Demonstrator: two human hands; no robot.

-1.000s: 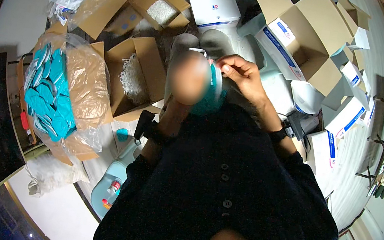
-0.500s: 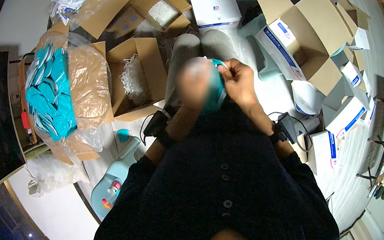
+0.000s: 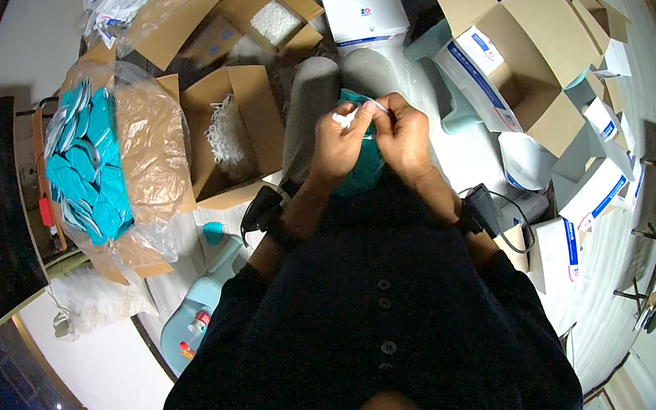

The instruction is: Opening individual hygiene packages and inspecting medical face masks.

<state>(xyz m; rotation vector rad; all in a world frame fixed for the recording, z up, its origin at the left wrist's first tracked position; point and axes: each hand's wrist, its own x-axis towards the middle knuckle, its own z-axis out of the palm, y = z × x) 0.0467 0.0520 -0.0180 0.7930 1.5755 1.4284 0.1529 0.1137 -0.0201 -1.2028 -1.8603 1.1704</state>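
A teal piece, like a folded face mask [image 3: 365,167], lies over my lap beneath my two hands. My left hand [image 3: 336,146] is closed, its thumb and fingers pinching a white elastic strap [image 3: 376,107] at the top of the teal piece. Right against it, my right hand [image 3: 405,142] pinches the same strap, thumb tips almost meeting. The fingers hide part of the strap and of the teal piece's upper edge. To the left, many more teal pieces [image 3: 87,159] are heaped in a plastic-lined carton [image 3: 154,160].
An open brown box [image 3: 261,112] with white elastic loops [image 3: 226,136] stands by my left knee. Another box holds small white bits [image 3: 275,23]. White printed boxes [image 3: 365,16] lie ahead; a big open carton [image 3: 523,69] rests on a pale stool [image 3: 461,106]. A bottle [image 3: 199,321] lies in a light blue stool's hollow.
My hands have drawn together at the top of the teal piece, both now on the white strap. Its teal top shows beyond my fingers. My left hand, blurred earlier, is now sharp.
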